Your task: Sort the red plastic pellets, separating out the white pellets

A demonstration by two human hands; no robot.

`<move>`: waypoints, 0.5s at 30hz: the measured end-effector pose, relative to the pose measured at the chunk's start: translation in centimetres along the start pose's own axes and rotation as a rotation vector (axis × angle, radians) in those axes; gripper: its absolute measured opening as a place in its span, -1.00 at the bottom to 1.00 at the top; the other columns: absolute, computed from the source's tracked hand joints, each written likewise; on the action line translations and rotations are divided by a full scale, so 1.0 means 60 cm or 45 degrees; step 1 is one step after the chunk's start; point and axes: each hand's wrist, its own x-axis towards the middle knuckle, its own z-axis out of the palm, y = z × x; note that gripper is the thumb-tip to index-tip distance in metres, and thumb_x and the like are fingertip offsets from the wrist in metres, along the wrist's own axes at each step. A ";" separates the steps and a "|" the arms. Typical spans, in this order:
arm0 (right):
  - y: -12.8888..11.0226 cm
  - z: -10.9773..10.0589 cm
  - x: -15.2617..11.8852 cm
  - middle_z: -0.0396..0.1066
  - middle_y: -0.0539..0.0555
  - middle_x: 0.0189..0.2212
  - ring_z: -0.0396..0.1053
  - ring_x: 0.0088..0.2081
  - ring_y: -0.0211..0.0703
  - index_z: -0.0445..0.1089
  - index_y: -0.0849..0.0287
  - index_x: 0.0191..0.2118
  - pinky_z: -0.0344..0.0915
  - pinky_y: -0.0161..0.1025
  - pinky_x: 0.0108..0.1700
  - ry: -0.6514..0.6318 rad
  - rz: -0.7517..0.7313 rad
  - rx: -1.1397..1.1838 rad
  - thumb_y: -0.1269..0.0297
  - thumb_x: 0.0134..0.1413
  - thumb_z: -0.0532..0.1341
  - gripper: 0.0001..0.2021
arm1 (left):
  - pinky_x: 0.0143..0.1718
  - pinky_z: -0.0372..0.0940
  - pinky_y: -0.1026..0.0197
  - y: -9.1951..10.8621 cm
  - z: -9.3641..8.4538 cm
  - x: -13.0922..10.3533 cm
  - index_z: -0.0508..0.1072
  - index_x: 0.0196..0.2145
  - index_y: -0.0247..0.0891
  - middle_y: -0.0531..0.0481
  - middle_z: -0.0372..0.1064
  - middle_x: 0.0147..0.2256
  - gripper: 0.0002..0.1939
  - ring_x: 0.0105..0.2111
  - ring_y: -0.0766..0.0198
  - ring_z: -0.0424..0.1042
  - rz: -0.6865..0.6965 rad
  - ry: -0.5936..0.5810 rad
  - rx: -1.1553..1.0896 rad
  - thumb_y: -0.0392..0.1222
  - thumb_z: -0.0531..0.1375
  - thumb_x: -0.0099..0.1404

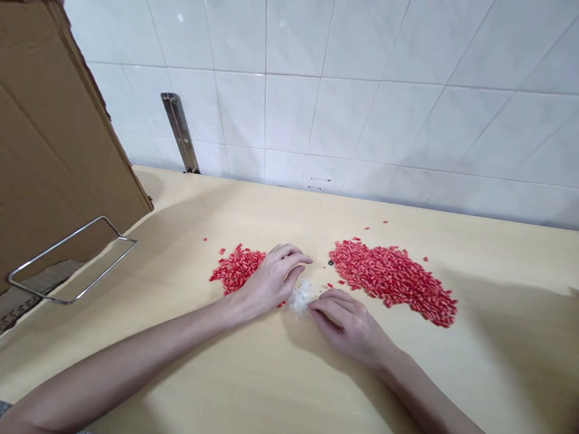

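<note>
1. So the small red pellets (392, 275) are short, stubby and kinda shiny, bright red with paler pinkish bits. The bigger, longish heap's on the worktop (266, 389), just beyond the right hand (354, 326).
2. Smaller red heap (235, 267) sits beside the left hand (272, 276), partly hidden by it.
3. Whitish, see-through bits (301, 297) lie clumped between both hands.
4. Left hand's loosely curled, thumb and index apart.
5. Right hand's fingertips are pinched together by the clump; can't tell if they've got anything.
</note>
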 end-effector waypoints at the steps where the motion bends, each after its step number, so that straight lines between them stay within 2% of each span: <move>1: 0.000 0.000 0.000 0.51 0.14 -0.39 0.44 -0.30 -0.11 0.44 0.22 -0.19 0.45 -0.16 -0.25 0.002 0.008 0.004 0.52 0.19 0.16 -0.85 | -0.01 0.30 0.10 -0.003 0.003 -0.002 0.49 -0.11 -0.26 -0.10 0.47 -0.14 -0.79 -0.09 0.17 0.40 -0.020 -0.040 0.018 -0.33 0.09 0.37; 4: 0.000 0.001 0.000 0.51 0.14 -0.37 0.44 -0.29 -0.11 0.45 0.22 -0.20 0.45 -0.16 -0.25 0.022 0.041 0.063 0.52 0.18 0.16 -0.85 | 0.04 0.28 0.03 -0.010 0.005 -0.004 0.48 -0.08 -0.27 -0.10 0.50 -0.11 -0.78 -0.05 0.12 0.39 -0.089 -0.129 0.027 -0.31 0.11 0.36; 7: 0.001 0.002 -0.002 0.54 0.11 -0.39 0.48 -0.33 -0.14 0.49 0.18 -0.22 0.45 -0.20 -0.28 0.080 0.123 0.148 0.49 0.17 0.20 -0.86 | 0.04 0.28 0.02 -0.006 0.007 -0.007 0.47 -0.06 -0.26 -0.09 0.50 -0.10 -0.77 -0.03 0.12 0.38 -0.076 -0.154 0.014 -0.31 0.10 0.36; 10: 0.002 0.000 -0.003 0.58 0.08 -0.39 0.52 -0.40 -0.16 0.53 0.17 -0.25 0.46 -0.25 -0.34 0.145 0.223 0.167 0.44 0.12 0.27 -0.90 | 0.02 0.28 0.03 0.003 0.010 -0.011 0.48 -0.09 -0.26 -0.08 0.51 -0.12 -0.78 -0.06 0.13 0.38 -0.036 -0.086 0.017 -0.32 0.09 0.37; 12: 0.002 -0.006 -0.002 0.60 0.09 -0.34 0.56 -0.37 -0.15 0.53 0.17 -0.21 0.49 -0.25 -0.30 0.191 0.300 0.166 0.42 0.12 0.29 -0.88 | 0.00 0.28 0.04 0.004 0.013 -0.014 0.48 -0.11 -0.27 -0.07 0.52 -0.14 -0.78 -0.08 0.14 0.38 -0.001 -0.023 0.024 -0.34 0.08 0.37; 14: 0.004 -0.017 0.002 0.61 0.09 -0.31 0.58 -0.33 -0.14 0.52 0.17 -0.15 0.50 -0.24 -0.24 0.317 0.452 0.210 0.40 0.16 0.26 -0.85 | -0.02 0.28 0.04 0.001 0.016 -0.015 0.48 -0.12 -0.27 -0.07 0.53 -0.15 -0.78 -0.11 0.15 0.39 0.034 0.027 0.037 -0.35 0.08 0.37; 15: 0.005 -0.024 0.005 0.60 0.08 -0.32 0.57 -0.35 -0.15 0.51 0.16 -0.13 0.51 -0.24 -0.26 0.433 0.582 0.274 0.38 0.18 0.25 -0.84 | -0.03 0.28 0.04 -0.001 0.018 -0.015 0.49 -0.12 -0.27 -0.07 0.53 -0.16 -0.79 -0.13 0.16 0.39 0.044 0.047 0.043 -0.34 0.08 0.37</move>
